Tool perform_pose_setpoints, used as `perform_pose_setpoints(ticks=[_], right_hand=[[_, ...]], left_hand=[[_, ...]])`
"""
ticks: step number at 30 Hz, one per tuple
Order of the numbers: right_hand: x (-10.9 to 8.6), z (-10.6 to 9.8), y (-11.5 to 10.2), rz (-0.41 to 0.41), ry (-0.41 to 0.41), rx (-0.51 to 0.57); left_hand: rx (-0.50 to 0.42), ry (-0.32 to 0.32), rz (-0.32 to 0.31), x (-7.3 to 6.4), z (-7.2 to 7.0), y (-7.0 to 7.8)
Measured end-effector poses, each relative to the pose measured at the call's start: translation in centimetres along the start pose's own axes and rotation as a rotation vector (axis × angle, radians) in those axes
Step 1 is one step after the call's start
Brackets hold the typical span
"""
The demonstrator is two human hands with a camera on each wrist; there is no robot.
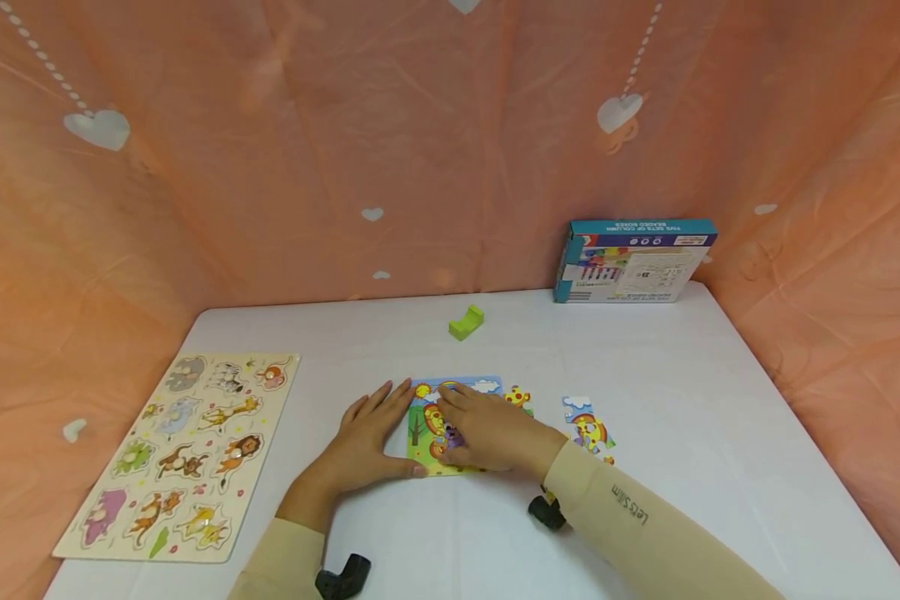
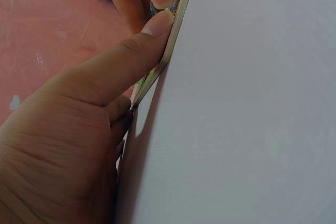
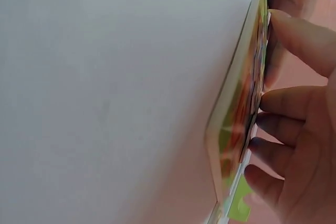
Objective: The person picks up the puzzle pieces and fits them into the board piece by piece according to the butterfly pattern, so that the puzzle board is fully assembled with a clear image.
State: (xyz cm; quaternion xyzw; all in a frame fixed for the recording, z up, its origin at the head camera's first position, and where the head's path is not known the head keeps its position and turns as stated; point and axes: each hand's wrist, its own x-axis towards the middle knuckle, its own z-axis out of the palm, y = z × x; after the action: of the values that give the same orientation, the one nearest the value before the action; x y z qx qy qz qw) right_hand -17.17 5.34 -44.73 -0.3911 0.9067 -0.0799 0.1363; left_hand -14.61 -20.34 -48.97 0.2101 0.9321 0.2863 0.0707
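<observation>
A small wooden puzzle board (image 1: 418, 467) with a bright cartoon picture lies in front of me. My left hand (image 1: 367, 442) is spread along its left side, thumb at the bottom edge and fingertips near the top-left corner. Over the board's middle, my right hand (image 1: 487, 427) holds a thin picture puzzle piece (image 1: 453, 437) between thumb and fingertips, much of it hidden under the hand. In the right wrist view, my right hand (image 3: 294, 129) has its fingertips along the board's (image 3: 233, 103) upper face. Both thumbs almost meet at the lower edge in the left wrist view.
A giraffe puzzle piece (image 1: 518, 396) sits right of the board, with another picture piece (image 1: 589, 427) farther right. A green block (image 1: 467, 322) lies behind. An animal peg puzzle (image 1: 187, 458) occupies the table's left; a toy box (image 1: 633, 262) stands at back right.
</observation>
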Motion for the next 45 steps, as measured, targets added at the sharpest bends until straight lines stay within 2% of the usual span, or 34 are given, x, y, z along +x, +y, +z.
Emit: perform_pose_setpoints(ticks=[6,19,23,26,29,31,33,35,41,45], right_hand=[[0.2,-0.3,0.4,0.002,-0.008,0.03],[0.8,0.0,-0.1,0.023,0.0,-0.051],[0.9,0.0,0.4,-0.001,-0.007,0.027],[0.7,-0.1,1.1,-0.008,-0.002,0.157],[0.3,-0.3,1.8,0.028,0.062,0.269],[-0.1,-0.4,2.1,0.066,0.135,0.293],[-0.5,-0.4,2.0,0.101,0.195,0.271],[-0.9,-0.3,1.8,0.119,0.219,0.22],[-1.1,0.8,0.7,0.117,0.195,0.088],[-0.9,1.0,0.3,0.145,0.19,0.088]], left_hand=[[-0.011,0.003,-0.002,0.0,0.0,0.1],[-0.002,-0.003,-0.007,0.1,0.1,-0.1],[-0.006,-0.002,-0.011,0.0,0.0,-0.1],[-0.008,0.004,-0.01,0.0,0.0,-0.1],[-0.01,0.006,-0.011,0.0,0.1,0.0],[-0.01,0.003,-0.016,0.0,0.1,0.0],[-0.013,0.003,-0.02,0.0,0.2,0.0],[-0.012,0.004,-0.022,0.0,0.1,0.0],[-0.004,0.008,-0.014,0.0,0.2,-0.1],[-0.006,0.007,-0.019,0.0,0.2,-0.1]])
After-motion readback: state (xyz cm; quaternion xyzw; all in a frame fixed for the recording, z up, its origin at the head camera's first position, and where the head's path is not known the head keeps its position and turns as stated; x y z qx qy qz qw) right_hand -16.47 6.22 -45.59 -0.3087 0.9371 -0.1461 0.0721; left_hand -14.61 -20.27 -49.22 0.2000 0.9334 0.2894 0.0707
